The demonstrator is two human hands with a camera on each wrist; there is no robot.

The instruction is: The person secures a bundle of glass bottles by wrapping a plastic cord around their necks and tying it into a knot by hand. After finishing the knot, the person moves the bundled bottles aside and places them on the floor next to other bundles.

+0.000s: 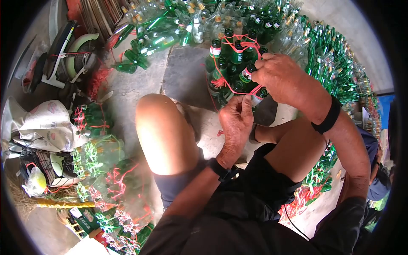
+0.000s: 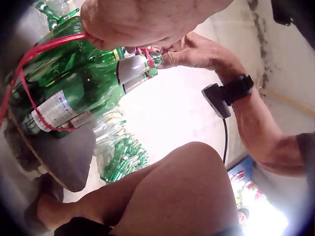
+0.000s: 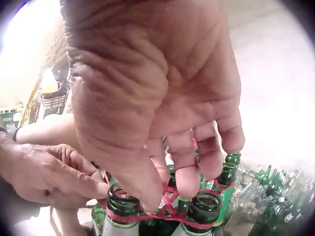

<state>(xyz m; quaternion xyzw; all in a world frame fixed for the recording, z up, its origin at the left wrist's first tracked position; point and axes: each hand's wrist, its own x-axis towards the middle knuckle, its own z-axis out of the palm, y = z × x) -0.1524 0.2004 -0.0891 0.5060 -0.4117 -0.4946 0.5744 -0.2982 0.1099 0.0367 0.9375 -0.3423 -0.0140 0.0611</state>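
A bundle of green glass bottles (image 1: 238,56) stands upright in front of me, with red plastic string (image 1: 250,43) looped round and across their necks. My left hand (image 1: 238,119) is at the near side of the bundle, thumb and forefinger pinching the string beside a bottle neck (image 3: 123,200). Over the right side reaches my right hand (image 1: 282,78), palm toward its wrist camera. Its thumb and fingertips pinch the string between two necks, where red strands cross (image 3: 170,209). White labels (image 2: 54,110) show on some bottles. The left hand's fingertips are hidden in the left wrist view.
The bundle stands on a dark slab (image 1: 182,78). Loose green bottles (image 1: 136,57) lie at the back left, and many clear and green bottles (image 1: 327,55) crowd behind and right. Tied bottle bundles (image 1: 93,157) and a white sack (image 1: 46,123) are on the left.
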